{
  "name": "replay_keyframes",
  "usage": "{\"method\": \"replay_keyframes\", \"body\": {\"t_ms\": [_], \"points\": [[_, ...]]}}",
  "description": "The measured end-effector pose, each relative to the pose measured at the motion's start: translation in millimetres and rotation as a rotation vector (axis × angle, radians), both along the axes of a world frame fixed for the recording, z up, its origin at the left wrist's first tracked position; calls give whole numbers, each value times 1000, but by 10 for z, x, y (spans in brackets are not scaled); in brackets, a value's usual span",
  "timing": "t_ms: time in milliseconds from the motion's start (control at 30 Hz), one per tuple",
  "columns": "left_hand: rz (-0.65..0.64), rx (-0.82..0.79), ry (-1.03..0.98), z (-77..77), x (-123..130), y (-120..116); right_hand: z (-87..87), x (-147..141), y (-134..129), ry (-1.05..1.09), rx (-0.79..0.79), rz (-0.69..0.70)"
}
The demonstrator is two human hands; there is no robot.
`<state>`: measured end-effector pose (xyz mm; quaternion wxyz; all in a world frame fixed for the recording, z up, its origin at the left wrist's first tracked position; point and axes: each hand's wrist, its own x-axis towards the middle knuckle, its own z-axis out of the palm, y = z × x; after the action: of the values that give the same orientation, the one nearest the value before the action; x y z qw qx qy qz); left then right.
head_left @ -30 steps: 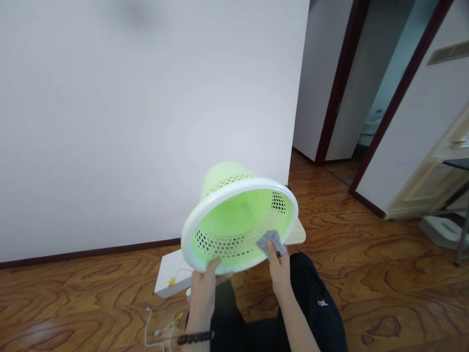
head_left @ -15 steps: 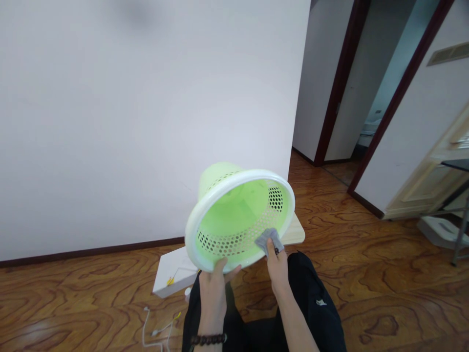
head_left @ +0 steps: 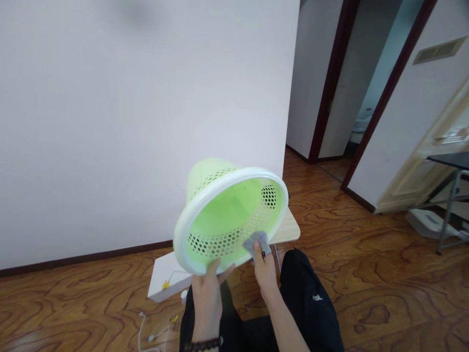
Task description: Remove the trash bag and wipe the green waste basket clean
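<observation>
A light green plastic basket [head_left: 234, 210] with a white rim and bands of round holes is held tilted on its side above my knees, its mouth towards me. My left hand [head_left: 209, 292] grips the rim at the lower left, thumb over the inner edge; a dark bead bracelet is on that wrist. A grey cloth [head_left: 258, 242] is pinched in my right hand [head_left: 264, 268] and pressed against the lower right of the rim and inner wall. My right fingers under the rim are partly hidden.
Behind the basket are a white box [head_left: 166, 276] and a pale wooden board [head_left: 289, 230] near the white wall [head_left: 146, 122]. White cables [head_left: 142, 327] lie on the wood floor at lower left. A dark-topped folding table [head_left: 452, 160] stands at far right, near a doorway.
The view has turned slightly right, so everything sits further left. My right hand and the cloth have slid a little left along the rim. My left hand keeps its grip.
</observation>
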<state>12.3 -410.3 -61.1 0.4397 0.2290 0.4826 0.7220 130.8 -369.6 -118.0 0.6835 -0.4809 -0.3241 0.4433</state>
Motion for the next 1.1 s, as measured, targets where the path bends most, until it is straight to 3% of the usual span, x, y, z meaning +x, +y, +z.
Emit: {"method": "replay_keyframes", "body": {"t_ms": [167,367,533,733,933,1100], "points": [[-3,-25,-34,-20,51,8,94,21,-23,-92,-103,-47],[-3,-18,-36,-3,85,10,57,-44,-44,-58,-46,53],[2,-34,-23,-31,62,-10,-1,58,22,-15,-98,-66],[2,-28,-28,-18,104,0,-36,-50,-36,-43,-46,71],[7,-52,-39,-28,124,-23,5,90,6,-33,-82,-59],[-11,-40,-55,-52,154,-9,10,-64,-77,-56,-30,61]]}}
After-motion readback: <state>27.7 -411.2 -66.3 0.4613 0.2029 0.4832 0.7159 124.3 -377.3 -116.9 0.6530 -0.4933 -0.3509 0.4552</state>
